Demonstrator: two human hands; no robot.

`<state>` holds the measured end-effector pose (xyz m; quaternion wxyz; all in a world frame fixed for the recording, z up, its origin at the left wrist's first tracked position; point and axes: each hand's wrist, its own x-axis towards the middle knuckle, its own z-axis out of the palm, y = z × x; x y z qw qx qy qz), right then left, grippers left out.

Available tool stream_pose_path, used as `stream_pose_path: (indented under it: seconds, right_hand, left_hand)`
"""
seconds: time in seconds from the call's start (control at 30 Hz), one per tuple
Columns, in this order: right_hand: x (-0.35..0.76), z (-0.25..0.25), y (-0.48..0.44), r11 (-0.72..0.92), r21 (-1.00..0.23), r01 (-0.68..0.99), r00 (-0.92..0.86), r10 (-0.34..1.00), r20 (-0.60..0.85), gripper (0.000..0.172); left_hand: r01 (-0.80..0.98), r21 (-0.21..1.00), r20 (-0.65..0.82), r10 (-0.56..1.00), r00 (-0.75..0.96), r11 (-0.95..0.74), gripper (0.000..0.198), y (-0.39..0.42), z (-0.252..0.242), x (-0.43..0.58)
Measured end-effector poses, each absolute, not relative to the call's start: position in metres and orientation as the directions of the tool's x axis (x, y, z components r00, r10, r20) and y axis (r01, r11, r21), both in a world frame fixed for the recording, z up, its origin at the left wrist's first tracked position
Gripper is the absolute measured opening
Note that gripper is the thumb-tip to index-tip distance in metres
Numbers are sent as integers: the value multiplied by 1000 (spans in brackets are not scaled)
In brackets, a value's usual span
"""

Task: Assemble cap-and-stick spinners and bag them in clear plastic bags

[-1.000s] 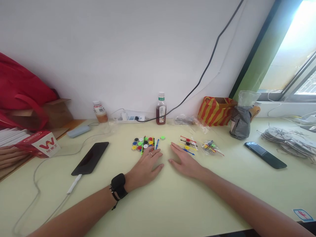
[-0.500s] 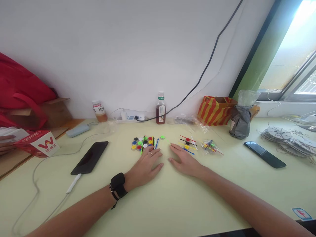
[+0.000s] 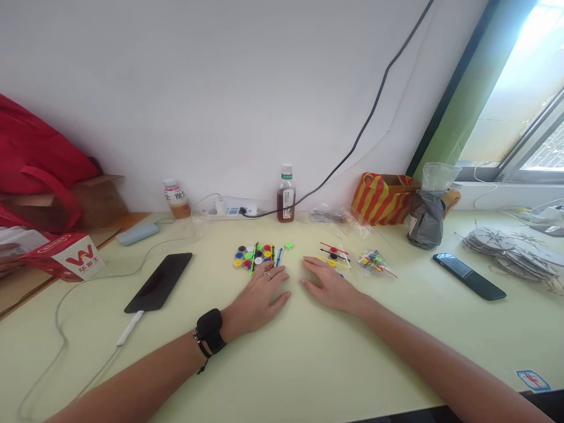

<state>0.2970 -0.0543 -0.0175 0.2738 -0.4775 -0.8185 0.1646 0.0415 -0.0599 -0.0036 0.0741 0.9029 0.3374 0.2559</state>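
Close to us, at the front edge of the tabletop on the right, we see a sticker with a red mark. Our left hand, a black watch at its wrist, lies palm down with fingers loosely parted. Our right hand lies opposite, well apart from it, thumb set away from the fingers. We see nothing in the grasp of either of our hands — their undersides are hidden. A black phone with a cable lies to the left, a dark handset to the right.

Just past our left fingertips sits a cluster of coloured discs, with slim arrows lying on and beside it; we cannot tell whether the fingers touch them. A green disc lies apart, between the hands. Beyond our right hand are more arrows with a few discs, and beside them a clear packet of coloured pieces.

Farther back — against the wall — stand a dark drink bottle and a striped bag.
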Motion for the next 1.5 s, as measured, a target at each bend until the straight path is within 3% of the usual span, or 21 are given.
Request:
stream_pose_path:
  seconds: [0.13, 0.33, 0.6, 0.7, 0.83, 1.13, 1.27, 1.5]
  right_hand:
    - [297, -18, -53, 463, -550, 695, -360, 886, 291, 44]
    - [297, -22, -51, 433, -549, 715, -327, 901, 284, 57]
    - [298, -21, -51, 432, -553, 712, -329, 902, 281, 53]
    - [297, -17, -52, 445, -538, 716, -330, 895, 301, 46]
    - [295, -9, -55, 443, -560, 700, -296, 894, 338, 22]
    - [308, 7, -66, 394, -459, 796, -237, 902, 362, 52]
    - [314, 9, -71, 433, -499, 751, -240, 883, 404, 53]
    - [317, 7, -69, 504, -565, 652, -148, 817, 557, 45]
  left_hand:
    - [571, 309, 416, 648, 638, -760, 33, -59, -5, 41]
    - [578, 302, 407, 651, 641, -758, 32, -59, -5, 41]
    - [563, 306, 421, 640, 643, -768, 32, -60, -4, 42]
    - [565, 302, 417, 640, 646, -768, 32, -59, -5, 42]
    - [590, 302, 387, 662, 642, -749, 32, -61, -2, 42]
    - [587, 351, 374, 684, 626, -730, 47, -64, 4, 44]
    - [571, 352, 367, 670, 645, -742, 47, -62, 1, 43]
    - [601, 304, 274, 672, 688, -739, 66, -62, 3, 41]
